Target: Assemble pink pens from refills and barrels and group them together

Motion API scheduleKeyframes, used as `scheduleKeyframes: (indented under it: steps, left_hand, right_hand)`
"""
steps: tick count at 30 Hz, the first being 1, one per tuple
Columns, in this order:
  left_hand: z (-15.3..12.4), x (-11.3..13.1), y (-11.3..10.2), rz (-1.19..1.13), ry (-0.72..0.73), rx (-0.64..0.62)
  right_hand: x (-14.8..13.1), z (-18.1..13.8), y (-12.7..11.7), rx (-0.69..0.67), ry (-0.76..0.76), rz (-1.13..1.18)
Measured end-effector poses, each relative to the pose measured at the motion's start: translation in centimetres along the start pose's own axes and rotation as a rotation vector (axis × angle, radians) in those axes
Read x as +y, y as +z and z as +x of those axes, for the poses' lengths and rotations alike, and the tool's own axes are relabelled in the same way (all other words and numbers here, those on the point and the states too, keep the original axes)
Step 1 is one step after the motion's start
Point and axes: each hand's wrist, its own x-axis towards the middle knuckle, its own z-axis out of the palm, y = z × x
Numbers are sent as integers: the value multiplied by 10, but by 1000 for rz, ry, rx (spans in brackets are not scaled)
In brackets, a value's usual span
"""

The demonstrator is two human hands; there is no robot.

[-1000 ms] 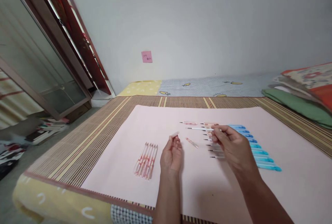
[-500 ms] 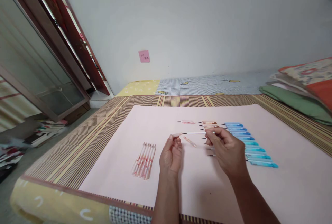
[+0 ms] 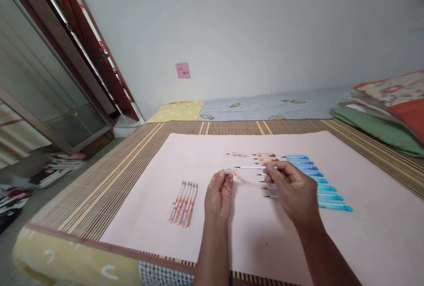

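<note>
My left hand point(image 3: 218, 195) is closed in a pinch on a small clear pen tip piece point(image 3: 227, 171), held just above the pink sheet point(image 3: 258, 233). My right hand point(image 3: 293, 189) pinches a thin white pen refill point(image 3: 253, 167), its black tip pointing left toward the clear piece and a little short of it. A loose clear barrel part point(image 3: 243, 179) lies on the sheet between my hands. Several blue pen halves with refills point(image 3: 318, 184) lie in a row behind my right hand. A bundle of clear red-patterned barrels point(image 3: 183, 197) lies left of my left hand.
The pink sheet lies on a striped mat point(image 3: 99, 184) over a bed. Folded bedding point(image 3: 387, 114) is piled at the right. A glass-door cabinet point(image 3: 43, 83) stands at the left, with books point(image 3: 56, 167) on the floor. A pink note point(image 3: 183, 70) is stuck on the wall.
My right hand lifted the white refill from the row and brought it left, its tip now close to the clear piece in my left hand. My left hand barely moved.
</note>
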Motion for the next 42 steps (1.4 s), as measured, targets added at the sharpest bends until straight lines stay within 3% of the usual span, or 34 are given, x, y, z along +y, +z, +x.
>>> scheduleKeyframes:
  steps: [3, 9, 16, 25, 42]
  left_hand:
    - [2, 1, -2, -29, -5, 32]
    - [3, 0, -2, -43, -22, 50]
    - [3, 2, -2, -75, -13, 77]
    - [1, 1, 1, -83, -42, 82]
    - [-9, -2, 8, 176, 2, -173]
  right_hand:
    - [-2, 1, -3, 54, 8, 29]
    - [1, 2, -4, 1, 11, 2]
    - [0, 3, -5, 61, 10, 39]
    - [3, 3, -5, 13, 13, 30]
    - [7, 7, -3, -4, 86, 158]
